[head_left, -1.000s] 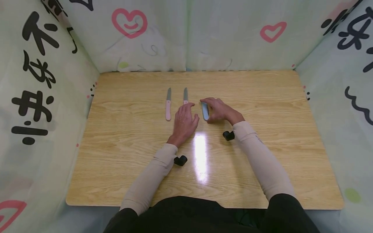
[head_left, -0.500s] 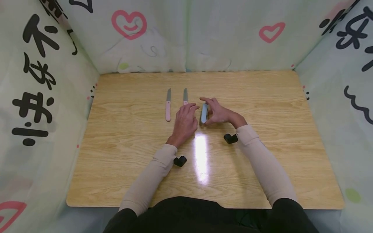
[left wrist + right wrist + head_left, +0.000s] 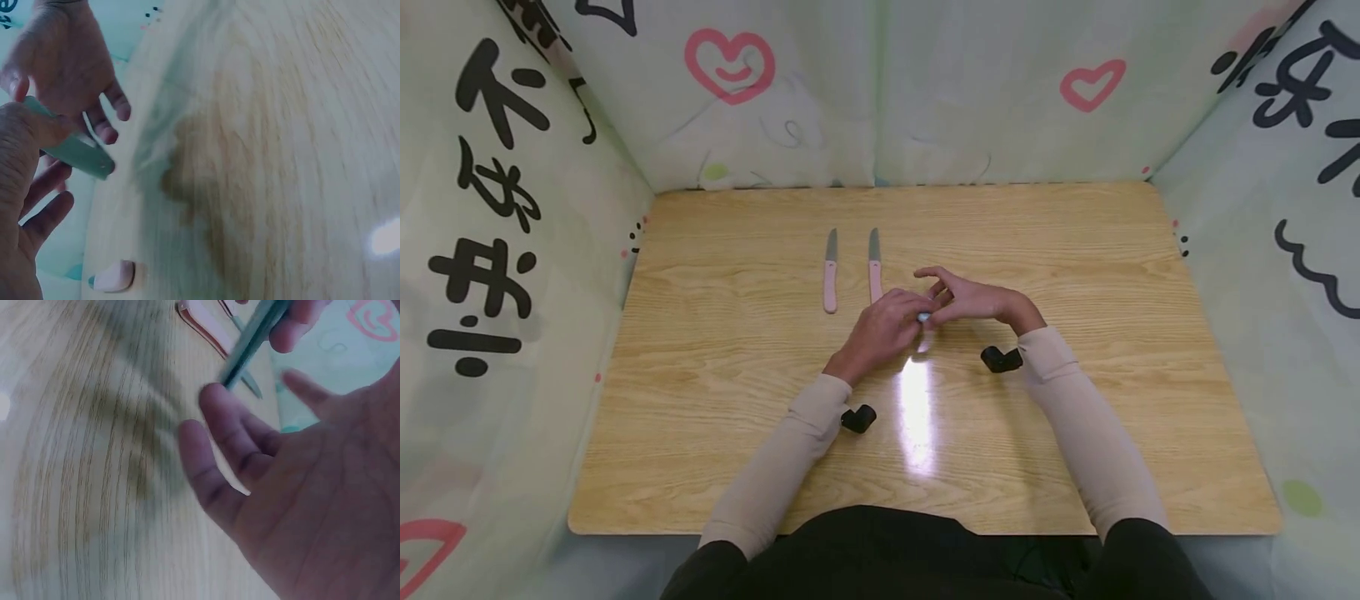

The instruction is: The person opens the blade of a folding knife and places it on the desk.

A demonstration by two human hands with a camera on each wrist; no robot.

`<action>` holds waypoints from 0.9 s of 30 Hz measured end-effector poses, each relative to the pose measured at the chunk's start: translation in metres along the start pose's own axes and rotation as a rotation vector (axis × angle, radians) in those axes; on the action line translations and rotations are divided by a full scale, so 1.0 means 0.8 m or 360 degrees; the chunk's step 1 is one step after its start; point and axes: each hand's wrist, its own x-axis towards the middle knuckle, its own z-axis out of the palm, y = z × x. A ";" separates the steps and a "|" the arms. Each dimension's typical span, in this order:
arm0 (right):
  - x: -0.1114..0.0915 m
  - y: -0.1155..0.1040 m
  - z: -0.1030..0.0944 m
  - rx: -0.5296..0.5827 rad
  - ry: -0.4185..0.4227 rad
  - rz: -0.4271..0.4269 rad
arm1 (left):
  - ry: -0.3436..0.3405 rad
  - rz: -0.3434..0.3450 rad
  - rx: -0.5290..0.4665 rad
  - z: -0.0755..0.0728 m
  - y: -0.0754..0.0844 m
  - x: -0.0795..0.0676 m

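A blue folding knife [image 3: 923, 317] with no blade showing is held off the table between my two hands. My left hand [image 3: 887, 325] pinches it, its thumb lying across the handle in the left wrist view. My right hand [image 3: 966, 298] is at the other side with its fingers spread; in the right wrist view one fingertip [image 3: 215, 397] meets the end of the handle. Just beyond my left hand lies a pink-handled knife [image 3: 875, 271], its blade pointing away from me and its handle end covered by that hand in the head view. A second pink-handled knife [image 3: 830, 287] lies parallel, farther left.
The wooden table [image 3: 1075, 417] stands within printed fabric walls [image 3: 985, 125] at the back and both sides. A bright light reflection [image 3: 916, 417] falls on the wood in front of my hands. A black wrist camera [image 3: 1002, 359] hangs beside my right sleeve.
My right hand has lifted the blue knife and moved it toward me. My left hand has come right, off the nearer pink-handled knife, to pinch the blue one; the right fingers have loosened.
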 end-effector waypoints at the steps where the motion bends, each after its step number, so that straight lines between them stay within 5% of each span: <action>1: -0.003 -0.001 0.001 -0.0018 -0.0007 0.0014 | -0.0005 -0.0022 -0.0040 -0.003 0.002 -0.001; 6: -0.019 -0.006 0.012 -0.0050 0.0078 0.0008 | 0.0016 -0.0129 -0.0301 -0.017 0.011 0.000; 13: -0.031 -0.001 0.033 -0.0087 0.0332 -0.0198 | 0.0048 -0.0277 -0.0668 -0.030 0.012 0.003; 20: -0.033 -0.008 0.055 -0.0128 0.0677 -0.0436 | 0.0057 -0.0362 -0.0762 -0.034 0.010 0.001; 27: -0.033 -0.020 0.073 -0.0234 0.0820 -0.0522 | -0.0040 -0.0382 -0.0749 -0.044 0.008 0.001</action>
